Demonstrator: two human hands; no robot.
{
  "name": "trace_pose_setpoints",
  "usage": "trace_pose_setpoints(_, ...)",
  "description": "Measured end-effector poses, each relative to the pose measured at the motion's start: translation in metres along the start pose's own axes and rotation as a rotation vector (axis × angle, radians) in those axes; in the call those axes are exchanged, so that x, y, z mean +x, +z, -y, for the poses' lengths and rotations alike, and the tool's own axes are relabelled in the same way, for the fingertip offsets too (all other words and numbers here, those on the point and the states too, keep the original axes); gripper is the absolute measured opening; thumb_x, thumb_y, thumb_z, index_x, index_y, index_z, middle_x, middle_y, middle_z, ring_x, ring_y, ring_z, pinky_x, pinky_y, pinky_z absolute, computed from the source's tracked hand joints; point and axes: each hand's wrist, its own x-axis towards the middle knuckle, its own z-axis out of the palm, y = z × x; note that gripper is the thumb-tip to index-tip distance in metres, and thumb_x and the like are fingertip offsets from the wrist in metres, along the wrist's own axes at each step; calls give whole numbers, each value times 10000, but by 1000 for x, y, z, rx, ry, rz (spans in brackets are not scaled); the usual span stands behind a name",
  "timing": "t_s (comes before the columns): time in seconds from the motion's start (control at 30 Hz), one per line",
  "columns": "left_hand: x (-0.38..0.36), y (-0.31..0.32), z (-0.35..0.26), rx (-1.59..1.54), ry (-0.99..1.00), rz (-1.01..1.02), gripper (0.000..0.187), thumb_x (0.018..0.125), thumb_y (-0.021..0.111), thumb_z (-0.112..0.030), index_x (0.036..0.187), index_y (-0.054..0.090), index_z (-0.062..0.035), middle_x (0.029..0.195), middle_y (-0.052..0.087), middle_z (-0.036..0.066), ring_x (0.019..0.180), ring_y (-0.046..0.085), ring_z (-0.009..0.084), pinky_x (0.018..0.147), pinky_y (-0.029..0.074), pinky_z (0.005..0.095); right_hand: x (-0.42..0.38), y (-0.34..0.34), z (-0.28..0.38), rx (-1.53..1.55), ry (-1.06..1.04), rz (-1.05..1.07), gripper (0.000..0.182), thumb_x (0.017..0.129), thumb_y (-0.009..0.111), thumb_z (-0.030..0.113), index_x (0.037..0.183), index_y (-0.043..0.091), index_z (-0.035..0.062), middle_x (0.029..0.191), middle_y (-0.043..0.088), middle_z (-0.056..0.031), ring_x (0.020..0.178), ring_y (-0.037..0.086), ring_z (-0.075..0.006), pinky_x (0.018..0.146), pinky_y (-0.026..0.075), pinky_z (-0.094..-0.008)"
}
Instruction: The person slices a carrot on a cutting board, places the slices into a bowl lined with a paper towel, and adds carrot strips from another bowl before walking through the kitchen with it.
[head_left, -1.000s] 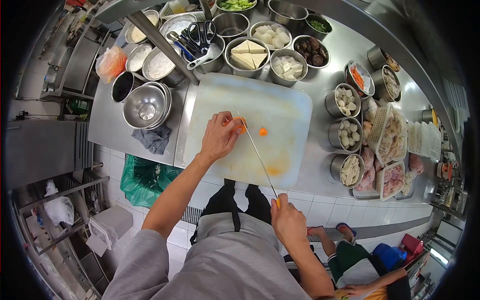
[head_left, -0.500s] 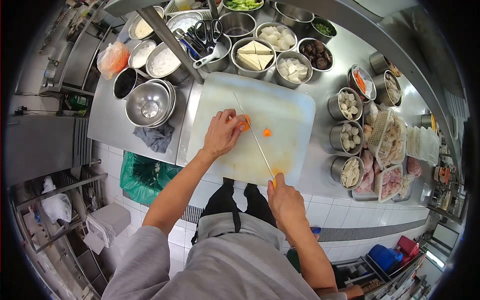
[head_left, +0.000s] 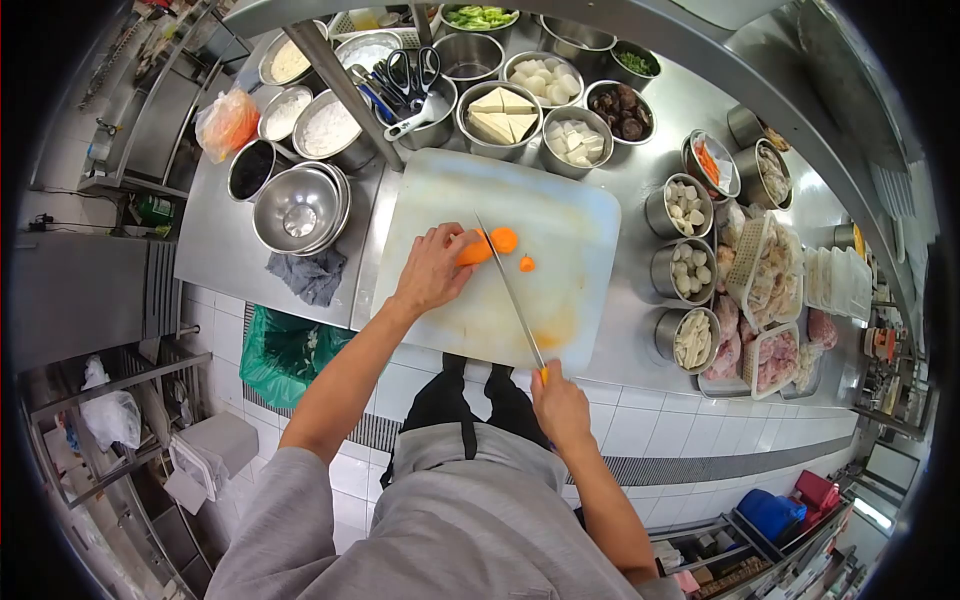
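On the white cutting board (head_left: pixel 500 190), my left hand (head_left: pixel 435 265) is closed around a carrot (head_left: pixel 474 251), whose cut end points right. My right hand (head_left: pixel 561 405) grips the yellow handle of a long knife (head_left: pixel 516 300) near the board's front edge. The blade lies against the carrot's cut end, its tip pointing away from me. Just right of the blade rests a round carrot slice (head_left: pixel 503 240). A small carrot end piece (head_left: pixel 527 264) sits a little nearer to me.
Steel bowls of tofu (head_left: pixel 499 115) and other foods line the back. More bowls and baskets of raw meat (head_left: pixel 772 357) stand right. Stacked empty bowls (head_left: pixel 298 210) and a grey cloth (head_left: pixel 307 275) are left. A green-lined bin (head_left: pixel 290 355) stands below.
A round carrot slice now lies apart, right of the knife. The blade and my right hand have shifted slightly toward me. My left hand still holds the carrot.
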Motion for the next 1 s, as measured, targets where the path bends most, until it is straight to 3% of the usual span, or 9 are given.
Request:
trace_pose_setpoints(0.17, 16, -6, 20, 35, -117, -96, 555, 794, 771, -182, 1295, 534, -153, 1252, 533, 128, 1105, 548, 330, 921, 424, 474, -55, -26, -24, 117, 4, -13, 294, 1030, 552, 319, 1082, 526, 31, 667, 654, -233, 648, 664, -454, 578, 516, -540)
trace_pose_setpoints(0.33, 34, 13, -26, -91, 133, -70, 491, 869, 728, -323, 1279, 572, -104, 1347, 503, 212, 1230, 494, 392, 1021, 419, 492, -74, -36, -52, 282, 171, -54, 291, 1037, 552, 315, 1079, 532, 28, 636, 632, -219, 623, 644, -453, 554, 482, -518)
trace_pose_setpoints(0.5, 29, 70, -58, 248, 85, -125, 414, 906, 698, -331, 1230, 585, -100, 1237, 549, 184, 1166, 528, 373, 956, 467, 472, -63, -36, -66, 322, 228, -43, 322, 1047, 537, 338, 1091, 552, 19, 646, 636, -217, 618, 641, -451, 558, 469, -513)
trace_pose_setpoints(0.53, 26, 75, -54, 270, 59, -129, 414, 906, 698, -331, 1230, 585, -100, 1237, 549, 184, 1166, 528, 373, 956, 467, 472, -60, -27, -71, 276, 163, -119, 343, 1057, 535, 364, 1024, 559, 23, 566, 564, -113, 492, 575, -277, 505, 427, -391)
trace_pose_setpoints(0.67, 15, 88, -41, -1, 87, -64, 259, 928, 650, -259, 1078, 575, -62, 1004, 541, 135, 962, 573, 344, 817, 504, 455, -48, -17, -78, 297, 135, -97, 369, 1056, 535, 383, 1016, 552, 17, 565, 559, -80, 487, 557, -211, 502, 433, -372)
trace_pose_setpoints(0.7, 12, 93, -38, 8, 85, -59, 242, 934, 642, -245, 1069, 571, -57, 998, 539, 140, 937, 580, 345, 802, 507, 457, -43, -15, -77, 295, 88, -65, 369, 1056, 535, 383, 1016, 552, 17, 565, 559, -80, 487, 557, -211, 502, 433, -372)
trace_pose_setpoints(0.77, 4, 94, -41, -30, 59, -58, 212, 951, 613, -230, 1058, 564, -54, 989, 533, 146, 902, 590, 344, 787, 513, 454, -37, -15, -79, 321, 150, -29, 335, 1056, 525, 350, 1092, 555, 18, 621, 602, -197, 580, 619, -410, 559, 460, -478)
trace_pose_setpoints(0.93, -71, 16, -73, -213, -177, -98, 161, 958, 595, -193, 1069, 590, -77, 1034, 552, 142, 947, 612, 324, 816, 526, 408, -25, -24, -80, 367, 174, 31, 331, 1061, 516, 386, 1062, 529, 55, 562, 538, -51, 477, 550, -147, 477, 425, -328)
trace_pose_setpoints(1.0, -131, -16, -59, -260, -323, -301, 142, 951, 622, -180, 1046, 630, -74, 1022, 583, 128, 911, 609, 342, 783, 523, 436, -20, -29, -78, 335, 163, 46, 337, 1063, 509, 387, 1063, 526, 50, 567, 542, -59, 484, 556, -166, 486, 430, -337)
